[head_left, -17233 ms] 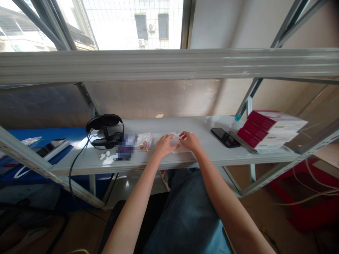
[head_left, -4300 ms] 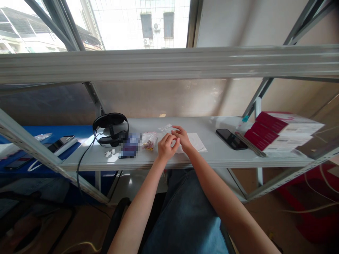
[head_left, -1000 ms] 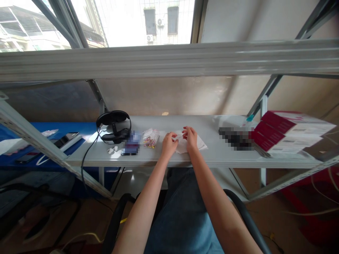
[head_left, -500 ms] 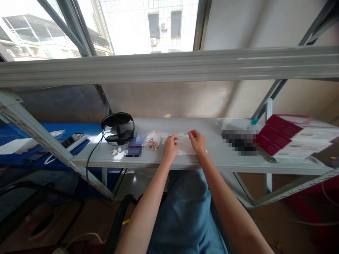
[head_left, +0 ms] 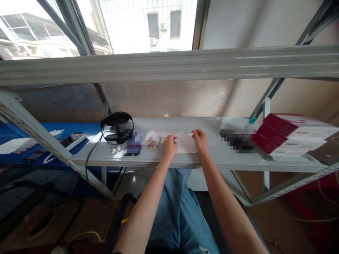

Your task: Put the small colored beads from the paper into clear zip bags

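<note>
A thin white sheet (head_left: pixel 185 144), tissue-like, lies on the grey shelf top in front of me; its exact material is hard to tell. My left hand (head_left: pixel 170 144) pinches its left edge between thumb and fingers. At the opposite edge my right hand (head_left: pixel 200 139) is closed on the sheet's upper right corner. Just left of my left hand rests a clear plastic bag (head_left: pixel 152 138) with small red and yellow pieces inside.
Black headphones (head_left: pixel 117 128) with a cable stand at the left, near white earbuds (head_left: pixel 116 150) and a blurred-out blue item (head_left: pixel 133 144). On the right are a blurred-out dark object (head_left: pixel 238 140) and a red-and-white folded box (head_left: pixel 288 135). A metal beam (head_left: pixel 169 65) crosses above the shelf.
My right hand has shifted slightly right, away from the left, and the white sheet lies more spread out between them. My legs have shifted under the shelf.
</note>
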`<state>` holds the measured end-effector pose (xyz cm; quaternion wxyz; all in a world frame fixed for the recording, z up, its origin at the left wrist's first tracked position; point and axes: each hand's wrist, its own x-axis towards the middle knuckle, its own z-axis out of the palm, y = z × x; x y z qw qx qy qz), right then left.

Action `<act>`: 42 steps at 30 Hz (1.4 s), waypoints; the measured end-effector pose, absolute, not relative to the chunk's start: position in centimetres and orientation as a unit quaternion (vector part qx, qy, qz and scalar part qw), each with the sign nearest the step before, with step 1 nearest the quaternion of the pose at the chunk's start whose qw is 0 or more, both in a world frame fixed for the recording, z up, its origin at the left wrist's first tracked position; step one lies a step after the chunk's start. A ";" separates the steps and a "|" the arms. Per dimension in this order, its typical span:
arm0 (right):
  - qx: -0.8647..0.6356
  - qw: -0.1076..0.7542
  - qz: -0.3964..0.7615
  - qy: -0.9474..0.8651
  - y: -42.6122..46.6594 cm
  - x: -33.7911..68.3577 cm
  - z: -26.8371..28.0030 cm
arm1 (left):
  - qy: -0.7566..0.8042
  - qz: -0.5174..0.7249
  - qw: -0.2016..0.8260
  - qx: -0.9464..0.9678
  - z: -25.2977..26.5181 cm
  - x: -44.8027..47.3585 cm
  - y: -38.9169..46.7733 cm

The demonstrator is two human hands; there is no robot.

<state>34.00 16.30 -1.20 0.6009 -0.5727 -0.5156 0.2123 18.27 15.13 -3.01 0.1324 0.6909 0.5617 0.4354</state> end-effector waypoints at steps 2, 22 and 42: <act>-0.588 0.609 0.186 -0.499 16.1 34.1 -1.1 | 0.565 0.433 0.134 0.690 -3.0 18.3 15.2; -0.564 0.620 0.231 -0.494 16.5 34.1 -1.6 | 0.600 0.409 0.120 0.677 -2.5 18.5 14.7; -0.577 0.608 0.210 -0.502 15.8 33.7 -0.9 | 0.592 0.421 0.093 0.681 -2.2 18.6 14.1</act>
